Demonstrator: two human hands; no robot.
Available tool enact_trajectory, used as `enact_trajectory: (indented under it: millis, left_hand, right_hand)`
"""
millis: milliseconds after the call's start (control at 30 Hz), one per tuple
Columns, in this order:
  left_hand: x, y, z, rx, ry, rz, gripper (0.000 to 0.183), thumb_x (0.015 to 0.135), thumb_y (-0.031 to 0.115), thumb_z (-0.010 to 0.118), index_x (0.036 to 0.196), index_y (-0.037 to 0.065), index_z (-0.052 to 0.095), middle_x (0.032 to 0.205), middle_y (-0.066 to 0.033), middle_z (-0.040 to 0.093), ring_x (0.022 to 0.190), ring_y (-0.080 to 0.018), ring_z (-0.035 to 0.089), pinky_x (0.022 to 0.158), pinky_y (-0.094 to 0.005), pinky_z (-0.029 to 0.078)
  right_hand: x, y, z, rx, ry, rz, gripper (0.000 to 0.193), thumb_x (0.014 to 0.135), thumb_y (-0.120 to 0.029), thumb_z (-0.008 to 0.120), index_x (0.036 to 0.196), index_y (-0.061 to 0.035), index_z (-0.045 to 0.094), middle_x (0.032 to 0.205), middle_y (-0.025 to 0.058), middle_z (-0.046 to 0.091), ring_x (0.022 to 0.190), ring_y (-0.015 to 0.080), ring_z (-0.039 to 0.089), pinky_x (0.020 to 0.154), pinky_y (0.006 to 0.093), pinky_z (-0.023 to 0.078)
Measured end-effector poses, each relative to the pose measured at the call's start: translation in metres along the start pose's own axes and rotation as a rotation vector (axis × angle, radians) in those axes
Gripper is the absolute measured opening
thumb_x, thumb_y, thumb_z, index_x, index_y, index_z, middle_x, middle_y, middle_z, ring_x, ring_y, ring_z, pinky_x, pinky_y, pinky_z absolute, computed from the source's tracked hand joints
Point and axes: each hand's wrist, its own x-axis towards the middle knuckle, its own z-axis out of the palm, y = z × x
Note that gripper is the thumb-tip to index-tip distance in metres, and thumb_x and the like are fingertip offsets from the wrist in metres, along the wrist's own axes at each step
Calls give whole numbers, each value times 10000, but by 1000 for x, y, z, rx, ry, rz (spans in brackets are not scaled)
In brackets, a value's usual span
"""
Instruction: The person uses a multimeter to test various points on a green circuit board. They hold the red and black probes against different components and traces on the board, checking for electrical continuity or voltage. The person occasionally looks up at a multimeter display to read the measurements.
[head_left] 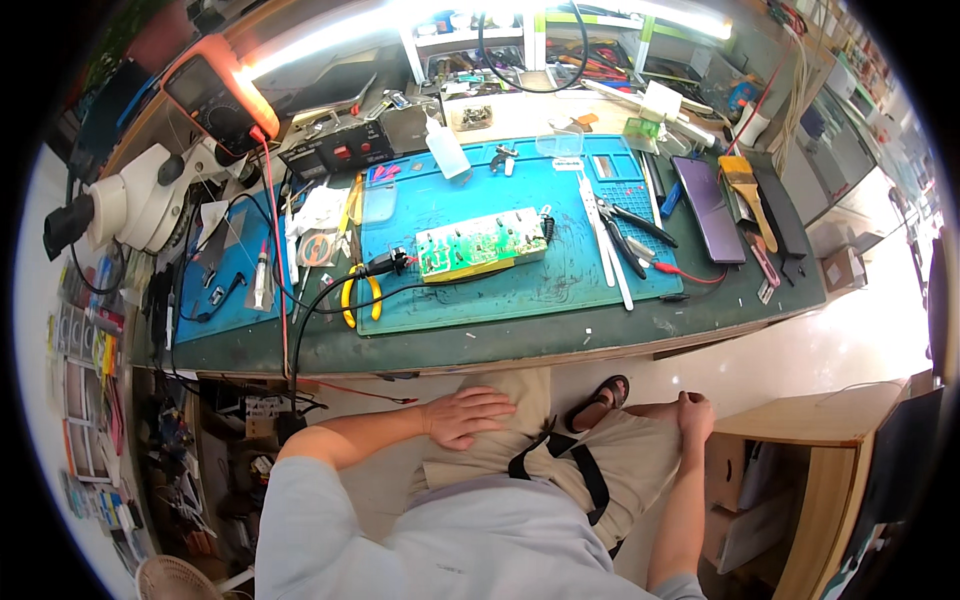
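My left hand (468,415) lies flat on my left thigh, fingers stretched out and holding nothing. On my right knee rests my right hand (695,413), its fingers curled closed; whatever may be inside them is hidden. Both hands are below the bench edge, away from the tools. Above them, a green circuit board (480,243) with a yellow lower edge lies on the blue work mat (440,318). A black plug (383,264) with a cable sits at the board's left end, beside yellow-handled pliers (350,297). Right of the board are white tweezers (598,240) and black-handled cutters (625,235).
A microscope (140,200) and an orange multimeter (212,92) stand at the left. A white bottle (446,150) is behind the board. To the right lie a purple phone (708,210), a brush (747,190) and a red clip lead (690,274). A wooden cabinet (810,418) stands beside my right knee.
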Motion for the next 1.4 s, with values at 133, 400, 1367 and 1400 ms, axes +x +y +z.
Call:
enact_trajectory:
  millis: [133, 400, 1367, 1400]
  left_hand:
    - [0, 5, 2, 18, 42, -39, 590, 841, 129, 501, 1428, 74, 522, 1590, -212, 457, 1477, -397, 427, 1225, -554, 287]
    - [-3, 7, 7, 37, 59, -95, 575, 898, 169, 424, 1452, 88, 552, 1596, -174, 467, 1484, -363, 431, 1233, -528, 278]
    - [-2, 6, 8, 4, 93, -114, 719, 771, 80, 477, 1488, 93, 534, 1617, -147, 444, 1494, -343, 416, 1246, -504, 275]
    - [-2, 7, 8, 4, 94, -114, 719, 771, 79, 477, 1487, 93, 535, 1617, -146, 445, 1495, -343, 414, 1246, -504, 275]
  right_hand:
    - [3, 2, 8, 36, -7, -5, 450, 892, -440, 665, 1151, -96, 795, 1140, 174, 765, 1092, 376, 717, 964, 468, 555]
    - [16, -4, 25, 30, -12, -29, 430, 881, -429, 674, 1128, -101, 803, 1122, 191, 765, 1076, 399, 717, 949, 487, 561]
    - [22, 7, 34, 84, 85, -100, 444, 899, -390, 655, 1191, -82, 783, 1172, 188, 758, 1106, 381, 715, 980, 477, 546]
    - [21, 6, 33, 81, 76, -93, 447, 898, -388, 654, 1199, -82, 780, 1182, 186, 755, 1114, 379, 713, 983, 476, 545]
